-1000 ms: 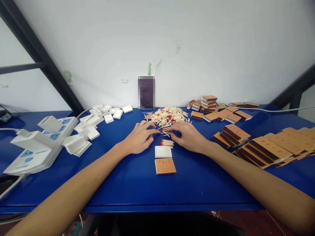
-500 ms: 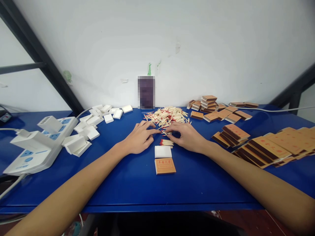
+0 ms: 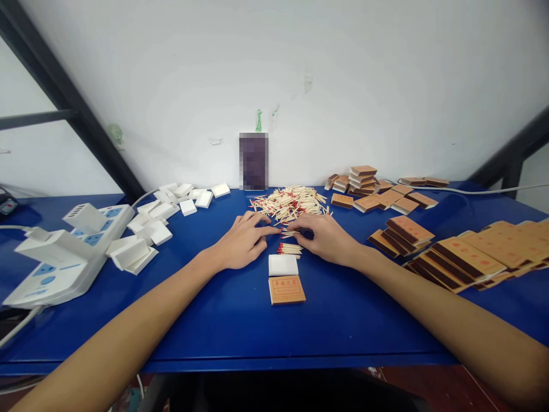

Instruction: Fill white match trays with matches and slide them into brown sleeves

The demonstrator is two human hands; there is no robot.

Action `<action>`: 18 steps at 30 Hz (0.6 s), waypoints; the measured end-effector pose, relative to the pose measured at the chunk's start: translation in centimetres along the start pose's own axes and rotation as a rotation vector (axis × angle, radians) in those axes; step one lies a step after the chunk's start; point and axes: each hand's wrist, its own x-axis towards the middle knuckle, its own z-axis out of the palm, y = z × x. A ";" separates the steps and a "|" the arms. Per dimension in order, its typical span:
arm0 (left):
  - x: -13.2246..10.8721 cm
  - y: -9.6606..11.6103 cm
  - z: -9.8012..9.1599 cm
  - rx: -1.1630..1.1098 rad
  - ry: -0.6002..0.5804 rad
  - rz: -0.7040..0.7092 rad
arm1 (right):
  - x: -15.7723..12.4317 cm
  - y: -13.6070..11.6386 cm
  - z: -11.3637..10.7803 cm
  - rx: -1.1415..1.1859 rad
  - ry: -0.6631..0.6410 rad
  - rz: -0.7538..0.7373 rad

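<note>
Head camera: A Tiny Shift Amid Close Work

From my remote seat, I see a long white plastic power strip point(image 3: 64, 280) with plugs standing in it at far left of a glossy blue tabletop point(image 3: 214, 326). Beside it lies a loose cluster of small white card trays point(image 3: 158, 233).

Nearer the middle, the left hand point(image 3: 242, 243) rests on the blue surface, index finger stretched out, thumb apart from it, nothing visibly gripped. Its tip reaches the heads of a few loose red-tipped wooden matches point(image 3: 288, 234), which lie between the two hands. Behind them spreads a big heap of matches point(image 3: 295, 200); in front sit a small neat row of matches point(image 3: 290, 250), a white rectangular tray point(image 3: 283, 265) and an orange-brown printed matchbox point(image 3: 287, 290).

Over a second the hands have hardly moved, but the loose matches, crossed then, now look closer to side by side; I take that as the few being lined up by fingertip.

The right hand point(image 3: 328, 237) curves its thumb and index finger around the other ends; I cannot tell whether they pinch. Further right are a back pile of orange-brown matchboxes point(image 3: 362, 180), a leaning stack of dark-edged card sleeves point(image 3: 409, 229) and an overlapping spread of flat sleeves point(image 3: 467, 254).
</note>
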 end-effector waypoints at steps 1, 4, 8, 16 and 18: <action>0.0 0.0 0.0 0.000 -0.002 0.003 | 0.0 0.0 0.0 0.003 0.002 0.001; 0.0 -0.1 0.0 0.003 -0.005 0.005 | 0.0 0.0 0.0 0.010 -0.003 0.008; 0.0 0.0 0.0 0.000 -0.010 0.004 | 0.0 0.0 0.0 0.016 0.001 0.019; 0.0 0.3 -0.2 -0.014 0.022 -0.001 | -0.1 0.5 -0.2 -0.030 0.023 0.069; 0.0 0.3 -0.2 -0.013 0.028 0.002 | -0.1 0.6 -0.1 -0.042 0.021 0.066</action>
